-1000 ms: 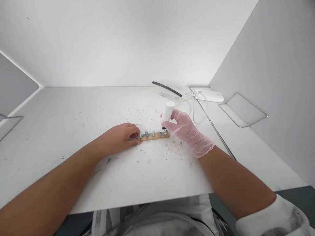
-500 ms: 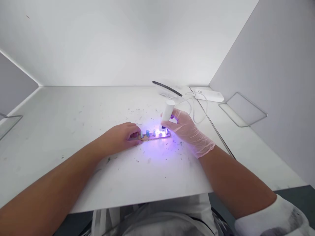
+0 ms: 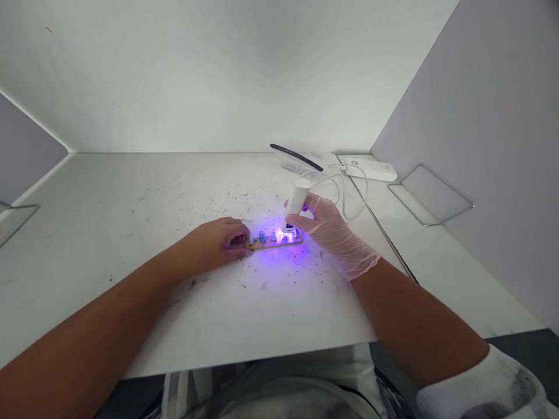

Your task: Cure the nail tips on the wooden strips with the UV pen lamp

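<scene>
Head cam: cord (image 3: 343,203) & box (image 3: 371,170) lie past lamp (image 3: 297,196), strip (image 3: 268,247) on tbl (image 3: 196,337). Our L hand (image 3: 218,241) pinches strip's L end; gloved R hand (image 3: 325,226) holds lit lamp aslant over R end.

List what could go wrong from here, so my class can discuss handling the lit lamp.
The left hand is bare and holds one end of the strip close to the lit lamp, so its skin might catch stray light.
The lamp's lower end sits so close to the small pieces that a slip of the gloved right hand could knock one.
The thin cable lies in loose loops near that hand and might snag.
</scene>
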The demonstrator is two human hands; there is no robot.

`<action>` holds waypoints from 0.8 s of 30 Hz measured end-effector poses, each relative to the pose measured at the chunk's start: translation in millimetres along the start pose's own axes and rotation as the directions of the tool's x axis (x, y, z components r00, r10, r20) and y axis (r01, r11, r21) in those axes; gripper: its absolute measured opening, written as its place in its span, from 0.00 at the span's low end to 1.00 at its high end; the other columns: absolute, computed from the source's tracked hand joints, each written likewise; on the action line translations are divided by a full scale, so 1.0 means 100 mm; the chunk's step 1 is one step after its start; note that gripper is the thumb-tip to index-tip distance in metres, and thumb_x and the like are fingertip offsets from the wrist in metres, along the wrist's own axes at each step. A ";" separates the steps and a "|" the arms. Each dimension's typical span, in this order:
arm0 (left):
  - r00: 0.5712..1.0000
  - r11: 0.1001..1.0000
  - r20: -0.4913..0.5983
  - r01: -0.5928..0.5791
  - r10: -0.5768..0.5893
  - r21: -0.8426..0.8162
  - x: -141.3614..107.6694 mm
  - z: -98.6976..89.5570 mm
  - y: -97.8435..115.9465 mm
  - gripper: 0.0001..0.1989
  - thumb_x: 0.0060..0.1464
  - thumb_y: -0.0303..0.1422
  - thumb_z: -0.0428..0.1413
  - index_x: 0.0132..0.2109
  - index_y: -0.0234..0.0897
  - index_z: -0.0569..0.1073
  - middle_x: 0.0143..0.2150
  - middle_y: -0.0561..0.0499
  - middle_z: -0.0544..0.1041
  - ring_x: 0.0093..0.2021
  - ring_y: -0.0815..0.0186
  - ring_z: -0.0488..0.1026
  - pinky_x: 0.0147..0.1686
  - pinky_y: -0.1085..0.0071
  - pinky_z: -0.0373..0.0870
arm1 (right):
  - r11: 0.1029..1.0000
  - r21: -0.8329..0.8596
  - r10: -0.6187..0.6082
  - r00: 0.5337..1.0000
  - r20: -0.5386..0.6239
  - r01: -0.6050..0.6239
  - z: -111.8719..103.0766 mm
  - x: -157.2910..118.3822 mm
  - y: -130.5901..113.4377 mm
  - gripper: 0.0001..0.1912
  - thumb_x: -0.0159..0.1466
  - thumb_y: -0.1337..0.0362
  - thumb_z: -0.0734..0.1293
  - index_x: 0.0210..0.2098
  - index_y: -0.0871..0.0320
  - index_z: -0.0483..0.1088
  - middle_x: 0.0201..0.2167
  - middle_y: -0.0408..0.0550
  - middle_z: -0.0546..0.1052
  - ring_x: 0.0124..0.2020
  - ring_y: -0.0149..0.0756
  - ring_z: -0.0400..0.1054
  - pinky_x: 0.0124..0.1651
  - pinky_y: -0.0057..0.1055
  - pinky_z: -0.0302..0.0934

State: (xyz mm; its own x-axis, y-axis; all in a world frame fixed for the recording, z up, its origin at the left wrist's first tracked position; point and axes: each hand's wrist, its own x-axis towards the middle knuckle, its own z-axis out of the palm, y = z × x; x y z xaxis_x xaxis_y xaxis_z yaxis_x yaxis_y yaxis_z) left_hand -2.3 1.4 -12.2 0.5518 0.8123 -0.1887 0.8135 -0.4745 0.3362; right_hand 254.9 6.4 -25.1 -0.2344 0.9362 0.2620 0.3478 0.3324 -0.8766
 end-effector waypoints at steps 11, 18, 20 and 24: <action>1.000 1.000 -0.004 -0.009 0.009 -0.019 0.00 0.00 0.00 0.13 0.54 0.44 0.53 0.36 0.39 0.71 0.36 0.49 0.71 0.34 0.65 0.67 0.32 0.69 0.62 | 1.000 0.000 -0.009 1.000 -0.007 0.009 0.01 0.00 0.01 0.12 0.58 0.56 0.70 0.39 0.55 0.74 0.35 0.46 0.75 0.36 0.36 0.69 0.39 0.38 0.65; 1.000 0.999 0.012 0.012 -0.012 -0.032 0.00 -0.02 0.01 0.13 0.54 0.45 0.54 0.37 0.39 0.71 0.37 0.50 0.71 0.35 0.64 0.67 0.33 0.69 0.63 | 1.000 0.001 -0.014 1.000 -0.018 0.014 0.01 0.01 0.03 0.12 0.57 0.56 0.70 0.38 0.54 0.74 0.35 0.46 0.75 0.36 0.36 0.69 0.38 0.38 0.64; 1.000 0.999 0.015 0.012 -0.012 -0.035 0.00 -0.03 0.02 0.13 0.54 0.45 0.54 0.38 0.39 0.71 0.37 0.50 0.71 0.35 0.64 0.66 0.33 0.68 0.63 | 1.000 -0.007 -0.017 1.000 -0.020 0.017 0.01 0.01 0.04 0.12 0.57 0.56 0.70 0.38 0.54 0.74 0.35 0.46 0.75 0.36 0.37 0.69 0.39 0.38 0.64; 1.000 0.999 0.021 0.015 -0.014 -0.039 0.00 -0.03 0.03 0.13 0.54 0.44 0.54 0.39 0.40 0.72 0.37 0.50 0.71 0.35 0.65 0.67 0.33 0.68 0.63 | 1.000 -0.013 -0.020 0.999 -0.025 0.019 0.01 0.01 0.05 0.12 0.57 0.56 0.71 0.38 0.55 0.74 0.35 0.46 0.75 0.36 0.37 0.69 0.39 0.38 0.64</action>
State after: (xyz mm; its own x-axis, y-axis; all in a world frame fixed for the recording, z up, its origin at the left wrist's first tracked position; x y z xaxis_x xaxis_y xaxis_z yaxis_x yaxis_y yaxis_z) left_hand -1.0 1.1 -8.1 0.5440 0.8116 -0.2129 0.8138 -0.4486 0.3696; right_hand 255.0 8.7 -29.5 -0.2186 0.9320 0.2892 0.3554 0.3520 -0.8659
